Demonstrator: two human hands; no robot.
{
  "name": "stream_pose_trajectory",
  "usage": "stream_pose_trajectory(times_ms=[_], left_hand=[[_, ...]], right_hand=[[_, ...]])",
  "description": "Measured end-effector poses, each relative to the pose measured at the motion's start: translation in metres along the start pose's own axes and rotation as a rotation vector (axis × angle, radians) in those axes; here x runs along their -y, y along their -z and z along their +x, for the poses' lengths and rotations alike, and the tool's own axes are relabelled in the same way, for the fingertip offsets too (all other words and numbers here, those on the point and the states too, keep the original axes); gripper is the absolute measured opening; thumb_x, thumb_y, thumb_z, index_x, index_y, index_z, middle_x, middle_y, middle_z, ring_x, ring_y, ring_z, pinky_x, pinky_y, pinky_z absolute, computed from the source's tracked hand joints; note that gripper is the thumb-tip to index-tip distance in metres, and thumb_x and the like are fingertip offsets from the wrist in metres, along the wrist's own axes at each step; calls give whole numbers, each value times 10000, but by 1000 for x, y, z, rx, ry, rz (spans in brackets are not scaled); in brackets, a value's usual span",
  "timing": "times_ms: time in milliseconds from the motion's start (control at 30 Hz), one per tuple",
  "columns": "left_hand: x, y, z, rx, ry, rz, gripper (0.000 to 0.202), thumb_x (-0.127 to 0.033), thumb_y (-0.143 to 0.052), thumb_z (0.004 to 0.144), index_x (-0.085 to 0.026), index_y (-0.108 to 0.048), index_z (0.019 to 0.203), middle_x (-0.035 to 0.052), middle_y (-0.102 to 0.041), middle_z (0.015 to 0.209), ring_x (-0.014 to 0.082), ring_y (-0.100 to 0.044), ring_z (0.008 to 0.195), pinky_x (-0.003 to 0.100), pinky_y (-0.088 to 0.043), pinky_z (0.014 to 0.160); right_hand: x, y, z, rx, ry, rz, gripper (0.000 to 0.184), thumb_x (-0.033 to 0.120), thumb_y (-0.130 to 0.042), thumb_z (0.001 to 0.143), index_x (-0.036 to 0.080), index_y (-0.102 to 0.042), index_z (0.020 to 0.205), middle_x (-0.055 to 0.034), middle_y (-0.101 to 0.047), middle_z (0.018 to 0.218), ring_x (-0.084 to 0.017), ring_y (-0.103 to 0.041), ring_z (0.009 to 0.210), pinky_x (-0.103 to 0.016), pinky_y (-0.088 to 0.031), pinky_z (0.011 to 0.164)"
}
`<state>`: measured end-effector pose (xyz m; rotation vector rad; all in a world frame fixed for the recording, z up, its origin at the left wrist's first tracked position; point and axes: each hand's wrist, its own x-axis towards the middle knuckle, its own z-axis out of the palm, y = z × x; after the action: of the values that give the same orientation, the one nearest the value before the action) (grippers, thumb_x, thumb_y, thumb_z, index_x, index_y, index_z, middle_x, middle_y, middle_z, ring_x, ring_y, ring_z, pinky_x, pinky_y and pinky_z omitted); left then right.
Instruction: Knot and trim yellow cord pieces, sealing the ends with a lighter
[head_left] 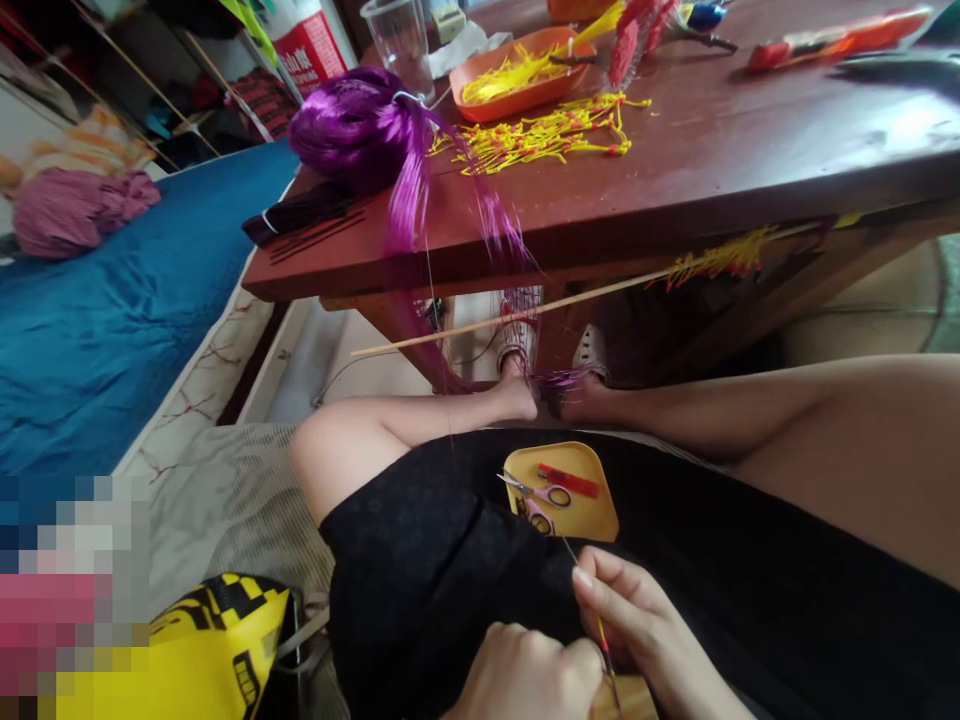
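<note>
My left hand [525, 675] is closed in a fist at the bottom of the view, over my black skirt. My right hand [641, 625] sits beside it, fingers pinched on a thin red-and-yellow stamen wire [604, 648] held between both hands. A fine thread runs up from my fingers toward a yellow tray [592, 520] on my lap. That tray holds small scissors [534, 491] and a red piece [568, 480]. A long thin wooden stick [525, 312] with yellow and red bits at its far end hangs in front of the table edge.
A brown wooden table [712, 170] stands ahead with a purple thread bundle [360, 125], loose yellow stamens [551, 132], an orange dish [517, 75] and a clear cup [397, 40]. A blue bedspread [112, 320] lies left; a yellow bag [202, 650] sits lower left.
</note>
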<state>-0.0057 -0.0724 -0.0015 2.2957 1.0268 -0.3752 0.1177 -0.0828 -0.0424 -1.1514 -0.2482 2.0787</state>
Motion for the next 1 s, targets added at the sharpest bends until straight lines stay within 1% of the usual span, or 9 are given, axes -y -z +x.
stream_pose_trajectory(times_ms=[233,333,500,600,667,733,800,867,1000], left_hand=[[-4,-1,3,50,29,-23,765,-753,-183,740,-161,-663,677,91,-652,471,265,-622,394,270,-270,350],[-5,1,3,-14,8,-8,724,-742,-224,745,-169,-659,662,72,-634,434,238,-596,351,264,-290,352],[-4,-1,4,-121,-52,36,627,-684,-318,776,-173,-640,607,48,-583,367,179,-522,275,253,-209,327],[-4,-4,6,-139,-28,-43,590,-633,-324,810,-179,-600,554,31,-542,351,152,-466,260,256,-141,338],[-2,-2,9,-135,31,-205,538,-595,-359,818,-184,-603,571,11,-514,373,129,-443,298,243,-151,357],[3,3,13,-156,101,-478,490,-633,-428,763,-192,-640,749,-13,-502,444,122,-440,379,225,-209,390],[12,9,18,-234,127,-793,640,-715,-449,687,-190,-576,1029,-30,-480,534,122,-424,467,218,-269,440],[23,12,23,-295,85,-1058,769,-750,-395,684,-178,-445,1194,-29,-468,613,104,-379,494,213,-286,465],[35,4,32,-324,-14,-1351,659,-679,-442,733,-201,-430,1186,10,-523,800,19,-294,400,184,-231,399]], right_hand=[[-3,5,3,-33,-28,30,440,522,-695,650,195,-409,583,132,-252,393,-21,-108,368,-160,-88,344],[-3,8,6,-47,-17,42,432,516,-699,648,196,-416,585,128,-275,386,-22,-131,354,-163,-96,340],[-7,8,10,-59,8,52,410,500,-679,683,197,-416,601,122,-298,401,-27,-147,363,-169,-101,356],[-4,5,9,-46,19,41,405,506,-662,698,202,-409,609,127,-269,409,-33,-124,373,-174,-91,359],[7,3,5,-55,94,-27,394,512,-639,718,200,-421,615,115,-282,434,-43,-142,395,-175,-122,367],[27,6,-2,-128,281,-195,379,514,-606,746,194,-453,610,84,-339,487,-64,-221,436,-181,-204,393],[50,13,-9,-259,512,-403,360,509,-588,761,197,-496,610,50,-398,550,-98,-320,511,-201,-297,460],[72,22,-15,-354,635,-522,332,500,-571,779,209,-522,627,35,-428,578,-120,-359,556,-216,-324,501],[97,35,-14,-455,701,-387,294,481,-603,762,224,-535,636,37,-399,577,-118,-327,535,-226,-295,465]])
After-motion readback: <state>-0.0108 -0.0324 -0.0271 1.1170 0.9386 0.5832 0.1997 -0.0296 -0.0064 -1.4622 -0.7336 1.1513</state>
